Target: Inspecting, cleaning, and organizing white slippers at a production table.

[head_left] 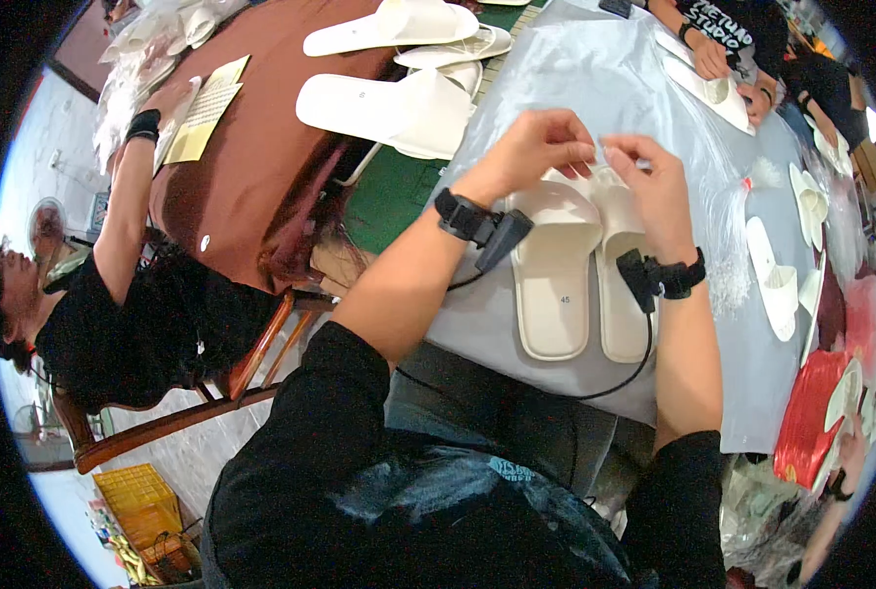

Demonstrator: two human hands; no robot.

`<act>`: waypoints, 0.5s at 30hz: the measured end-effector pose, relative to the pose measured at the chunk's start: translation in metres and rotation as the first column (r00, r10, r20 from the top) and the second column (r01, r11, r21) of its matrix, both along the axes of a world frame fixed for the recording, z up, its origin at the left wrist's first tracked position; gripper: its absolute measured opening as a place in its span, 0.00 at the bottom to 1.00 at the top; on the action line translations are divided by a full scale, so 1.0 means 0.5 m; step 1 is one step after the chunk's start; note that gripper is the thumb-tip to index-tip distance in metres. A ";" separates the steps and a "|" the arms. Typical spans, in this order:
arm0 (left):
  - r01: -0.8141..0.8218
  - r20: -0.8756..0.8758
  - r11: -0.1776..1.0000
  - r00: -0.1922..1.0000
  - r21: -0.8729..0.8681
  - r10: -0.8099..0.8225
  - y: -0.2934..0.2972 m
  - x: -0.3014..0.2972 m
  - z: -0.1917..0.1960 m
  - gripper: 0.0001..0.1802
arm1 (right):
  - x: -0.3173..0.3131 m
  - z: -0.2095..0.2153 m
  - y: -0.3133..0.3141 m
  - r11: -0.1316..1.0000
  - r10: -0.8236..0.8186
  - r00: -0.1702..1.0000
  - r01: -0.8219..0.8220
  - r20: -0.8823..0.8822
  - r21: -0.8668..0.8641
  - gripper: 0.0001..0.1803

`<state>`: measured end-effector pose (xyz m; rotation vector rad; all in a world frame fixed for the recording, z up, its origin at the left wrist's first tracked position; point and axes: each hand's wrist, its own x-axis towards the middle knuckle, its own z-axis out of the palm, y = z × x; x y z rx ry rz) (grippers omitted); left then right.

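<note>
My left hand (541, 149) hovers over the strap end of a pair of cream slippers. Its fingers are curled, with thumb and fingertips pinched together. Close by on the right, my right hand (651, 182) is pinched in the same way, a small gap between the two. Anything held in either pinch is too fine to make out. Below lie the left slipper (554, 280) and the right slipper (622, 329), side by side with heels toward me; my hands partly cover their straps. To the right hangs a bunch of thin clear strands (728, 250).
A grey cloth (477, 304) covers my table. More white slippers (359, 110) lie on the brown-covered table (242, 187), beside a co-worker seated on a wooden chair (168, 437). Another person handles a slipper (718, 90) at far right. A red strand bundle (811, 417) lies at right.
</note>
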<state>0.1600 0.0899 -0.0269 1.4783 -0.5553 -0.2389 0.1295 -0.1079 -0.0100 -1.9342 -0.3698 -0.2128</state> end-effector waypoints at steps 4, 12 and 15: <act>-0.193 0.177 0.936 0.973 0.293 0.145 0.071 0.020 0.007 0.17 | 0.002 0.056 -0.054 0.992 -0.098 0.986 0.108 0.134 -0.068 0.21; -0.094 0.129 0.548 0.991 0.831 -0.025 0.125 0.006 0.029 0.25 | -0.088 0.034 -0.160 0.918 -0.011 0.923 -0.143 -0.384 -0.370 0.39; -0.082 0.097 0.449 0.995 0.890 -0.010 0.112 -0.004 0.046 0.25 | -0.108 -0.016 -0.168 0.927 0.063 0.923 -0.195 -0.379 -0.321 0.45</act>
